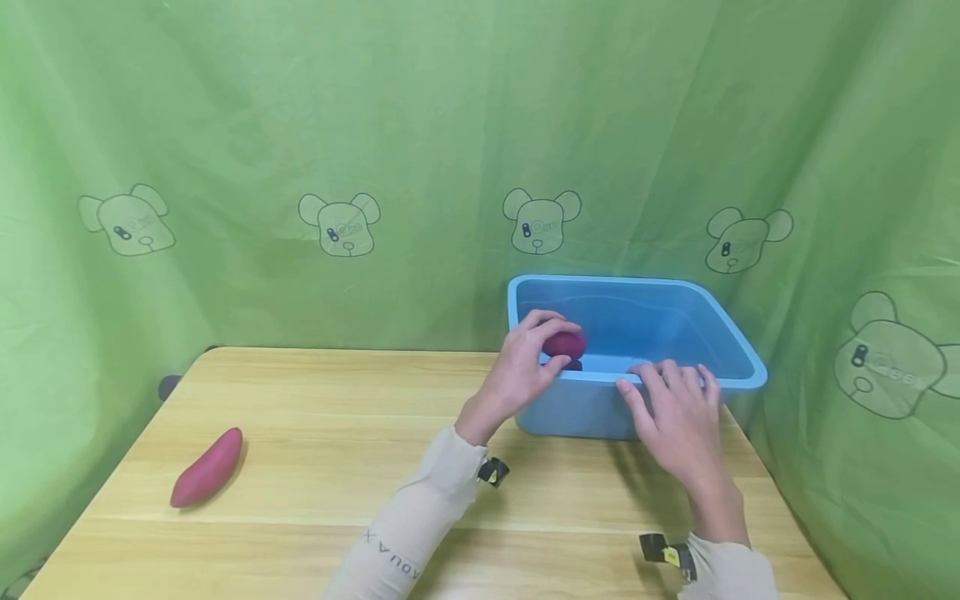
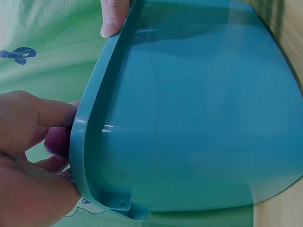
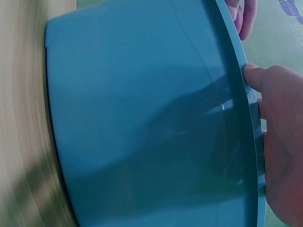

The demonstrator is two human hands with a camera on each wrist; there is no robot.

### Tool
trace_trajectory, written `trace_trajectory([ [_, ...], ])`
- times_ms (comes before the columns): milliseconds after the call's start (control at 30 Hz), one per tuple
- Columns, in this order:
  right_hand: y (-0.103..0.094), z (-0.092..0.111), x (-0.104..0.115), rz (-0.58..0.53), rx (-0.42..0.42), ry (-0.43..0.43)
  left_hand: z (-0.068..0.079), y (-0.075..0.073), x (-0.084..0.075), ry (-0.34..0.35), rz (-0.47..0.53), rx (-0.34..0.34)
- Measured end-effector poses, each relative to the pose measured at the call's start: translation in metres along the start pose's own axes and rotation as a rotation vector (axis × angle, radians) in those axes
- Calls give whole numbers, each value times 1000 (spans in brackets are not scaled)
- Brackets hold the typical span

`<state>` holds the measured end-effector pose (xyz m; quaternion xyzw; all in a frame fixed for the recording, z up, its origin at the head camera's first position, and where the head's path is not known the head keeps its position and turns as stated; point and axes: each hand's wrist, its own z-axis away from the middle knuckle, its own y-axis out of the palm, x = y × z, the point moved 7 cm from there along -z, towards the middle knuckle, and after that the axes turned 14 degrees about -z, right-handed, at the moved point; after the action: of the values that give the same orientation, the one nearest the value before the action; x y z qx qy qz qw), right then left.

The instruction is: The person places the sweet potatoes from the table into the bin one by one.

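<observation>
A blue plastic bin [image 1: 577,410] stands at the table's back right. My left hand [image 1: 521,367] reaches over its near left corner and holds a purple sweet potato [image 1: 567,344] just inside, thumb near the rim. In the left wrist view, part of the sweet potato [image 2: 58,141] shows between the fingers. Below it in the bin is another dark red patch, mostly hidden. My right hand [image 1: 681,421] grips the bin's near rim, its fingers hooked over the edge. The right wrist view shows that thumb on the rim [image 3: 252,106]. Another sweet potato [image 1: 208,469] lies at the table's left.
The wooden table [image 1: 337,417] ends at a green curtain [image 1: 420,125] printed with bear heads, which hangs behind and along both sides. The bin sits close to the table's right edge and the curtain.
</observation>
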<state>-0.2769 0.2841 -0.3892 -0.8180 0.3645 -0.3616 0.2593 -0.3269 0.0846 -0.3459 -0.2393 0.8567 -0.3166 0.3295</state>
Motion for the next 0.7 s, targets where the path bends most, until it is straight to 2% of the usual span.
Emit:
trace_trajectory([
  [200, 0, 1, 0, -2, -2, -1, 0, 4, -2, 1, -32, 24],
  [433, -1, 1, 0, 0, -4, 1, 1, 4, -3, -13, -27, 35],
  [700, -1, 0, 2, -6, -5, 8, 5, 1, 0, -23, -69, 38],
])
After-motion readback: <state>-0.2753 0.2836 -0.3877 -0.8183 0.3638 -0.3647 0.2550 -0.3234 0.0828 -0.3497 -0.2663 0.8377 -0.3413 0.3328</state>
